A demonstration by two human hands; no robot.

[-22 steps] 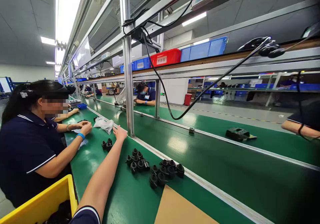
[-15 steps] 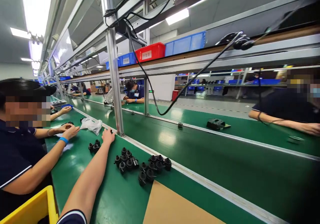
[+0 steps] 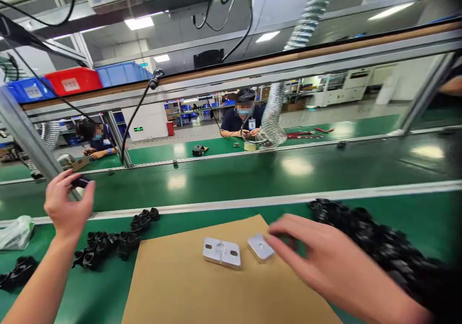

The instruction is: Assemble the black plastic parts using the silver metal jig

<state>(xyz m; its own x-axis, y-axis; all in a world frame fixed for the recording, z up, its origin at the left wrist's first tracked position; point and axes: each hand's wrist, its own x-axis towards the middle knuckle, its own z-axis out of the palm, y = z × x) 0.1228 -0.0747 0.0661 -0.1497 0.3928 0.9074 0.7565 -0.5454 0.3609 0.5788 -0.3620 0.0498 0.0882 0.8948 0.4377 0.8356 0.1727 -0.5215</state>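
The right hand [image 3: 325, 261] reaches in from the lower right edge, motion-blurred, its forearm cut off by the frame; its fingers [image 3: 279, 232] are spread and grip nothing, the tips just beside the smaller metal plate [image 3: 260, 247], contact not discernible. This plate lies flat on the cardboard sheet [image 3: 187, 290], just beside the larger metal plate [image 3: 221, 252], which has two holes and lies untouched near the middle of the sheet. The sheet's near edge is cut off by the frame; bare cardboard lies open on all sides of both plates. To the right, a heap of black parts [image 3: 382, 247] runs along the counter [image 3: 234, 208] and blurs out toward the frame corner. To the left, a cluster of black caps [image 3: 115, 239] sits touching the sheet's left edge, with more at the far left edge, partly cut off, beside a clear plastic bag [image 3: 16, 232]. The left hand [image 3: 67, 203] is raised above the counter, its fingers closed on a small dark part [image 3: 80, 182], mostly hidden by the grip. Beyond the metal rail [image 3: 288, 200], the green conveyor belt [image 3: 252, 174] runs bare. Across it, two people work; details there are too small to resolve.
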